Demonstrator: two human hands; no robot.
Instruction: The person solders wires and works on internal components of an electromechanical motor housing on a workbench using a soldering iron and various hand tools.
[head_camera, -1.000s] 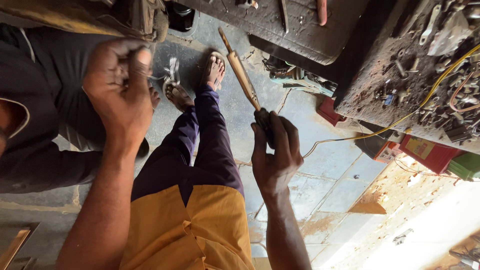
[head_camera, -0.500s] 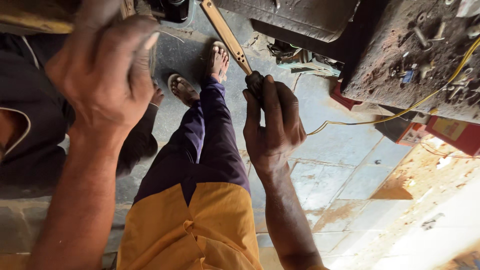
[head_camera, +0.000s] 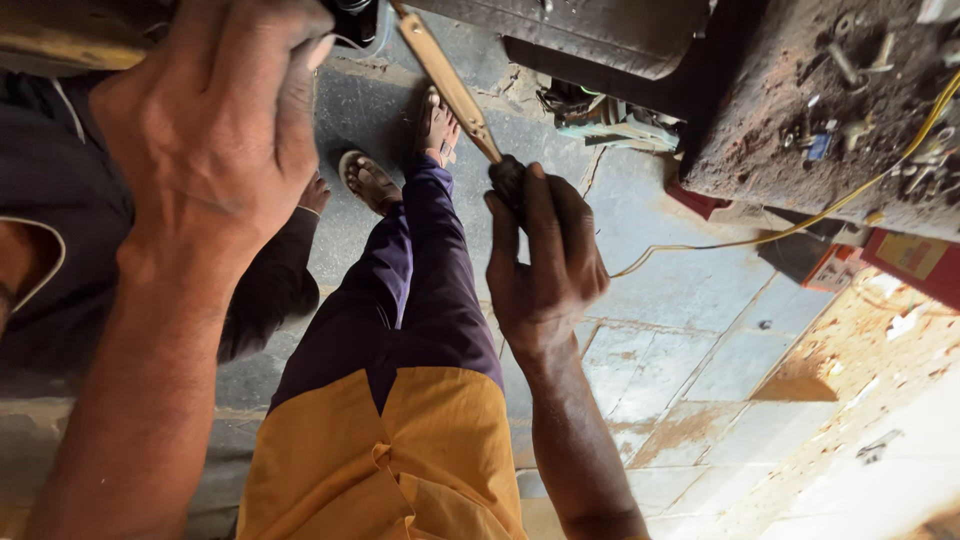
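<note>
The right hand (head_camera: 545, 265) is closed around a wooden-handled tool (head_camera: 450, 90) at upper centre. The left hand (head_camera: 215, 120), upper left, is curled over an unseen object; its grip cannot be determined. The work appears to be mid-process.

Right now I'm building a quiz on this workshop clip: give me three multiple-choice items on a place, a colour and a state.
1. Where does the yellow cable run?
A. from the cluttered bench down across the floor
B. around the left wrist
C. over the sandalled foot

2. What colour is the garment over the person's lap?
A. white
B. mustard yellow
C. green

3. How is the right hand?
A. flat on the floor
B. open and empty
C. closed around the dark handle of a long wooden-shafted tool

Key: 1 A, it trails from the bench over the tiles. 2 B, yellow cloth above purple trousers. 3 C, fingers wrap the handle.
</note>
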